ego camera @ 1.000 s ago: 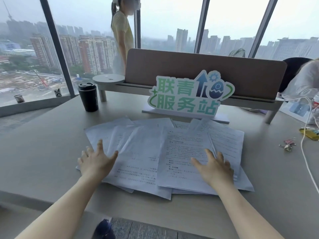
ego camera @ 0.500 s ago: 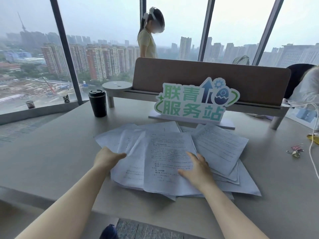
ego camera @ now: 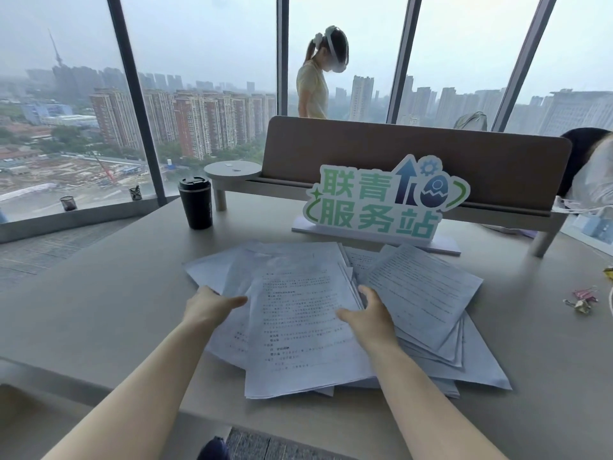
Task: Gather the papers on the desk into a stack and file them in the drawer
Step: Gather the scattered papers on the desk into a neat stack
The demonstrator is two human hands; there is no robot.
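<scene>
A loose pile of printed white papers (ego camera: 298, 327) lies fanned out on the grey desk (ego camera: 99, 310). My left hand (ego camera: 209, 305) presses against the pile's left edge, its fingers tucked under the sheets and its thumb on top. My right hand (ego camera: 368, 318) rests on the middle of the pile, with its fingers slipped under the right edge of the top sheets. More sheets (ego camera: 428, 293) spread to the right of that hand. No drawer is in view.
A black travel cup (ego camera: 195, 202) stands at the back left. A green and white sign (ego camera: 381, 200) stands behind the papers, in front of a brown divider (ego camera: 414, 154). Binder clips (ego camera: 582, 302) lie at the right. A person (ego camera: 315, 74) stands by the window.
Both hands have pushed inward, and the spread sheets have bunched toward the middle. The left hand went from flat on top to gripping the left edge. The view has tilted up.
</scene>
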